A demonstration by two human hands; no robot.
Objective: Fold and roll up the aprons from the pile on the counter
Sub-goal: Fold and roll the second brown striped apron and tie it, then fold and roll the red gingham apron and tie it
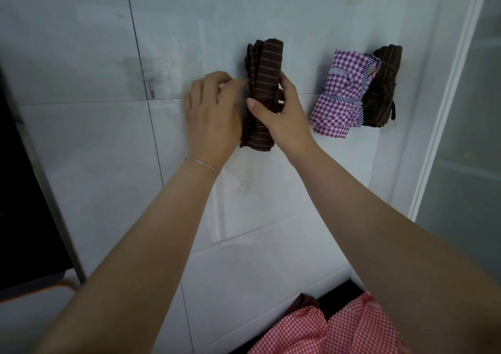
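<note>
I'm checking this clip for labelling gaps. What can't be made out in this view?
- Brown striped roll: what hangs it on the wall is hidden behind the roll and both hands.
- Left hand: fingertips motion-blurred, grip unclear.
- Red checked cloth: cut off by the bottom edge.
- Wall hook: small, faint.

Dim, bluish cast, soft blur, wide-angle bowing
</note>
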